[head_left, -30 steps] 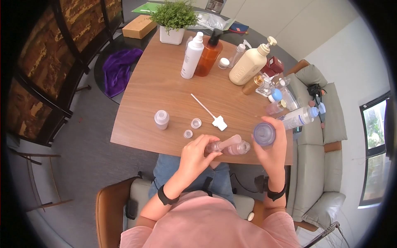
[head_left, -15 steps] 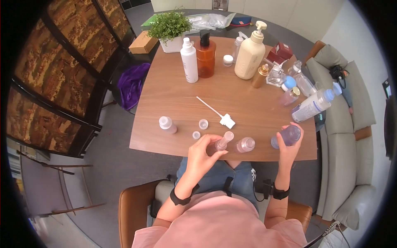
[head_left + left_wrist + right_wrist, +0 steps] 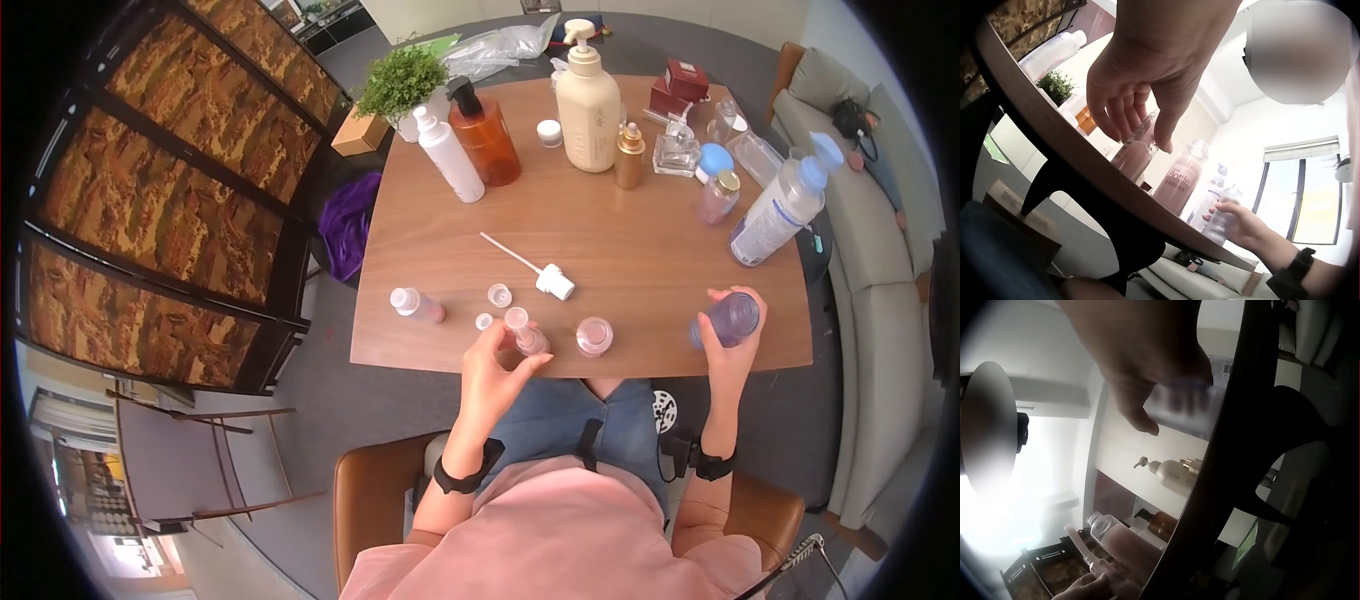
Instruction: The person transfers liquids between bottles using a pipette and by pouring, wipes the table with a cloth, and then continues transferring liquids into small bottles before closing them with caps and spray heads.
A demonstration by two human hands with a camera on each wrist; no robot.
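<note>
Near the table's front edge, my left hand (image 3: 497,375) grips a small pink bottle (image 3: 532,343) with a funnel-like piece (image 3: 516,319) standing in its neck. To its right, an uncapped pink bottle (image 3: 594,338) stands apart from both hands. My right hand (image 3: 735,335) holds a bluish clear container (image 3: 727,320) at the table's right front, thumb on the near side. In the left wrist view the left hand (image 3: 1147,81) has thumb and fingers around the bottle (image 3: 1134,152). The right wrist view shows the right hand (image 3: 1147,362) around the clear container (image 3: 1188,407).
A small capped bottle (image 3: 417,305), a clear ring-shaped cap (image 3: 499,295) and a white pump head with tube (image 3: 554,281) lie left and behind. A white spray bottle (image 3: 450,155), amber bottle (image 3: 487,138), cream pump bottle (image 3: 588,112) and blue-topped bottle (image 3: 780,212) stand farther back.
The head view has shifted. The right hand has moved right, away from the uncapped bottle, with the bluish container held and lowered to the table. The left hand still grips its bottle.
</note>
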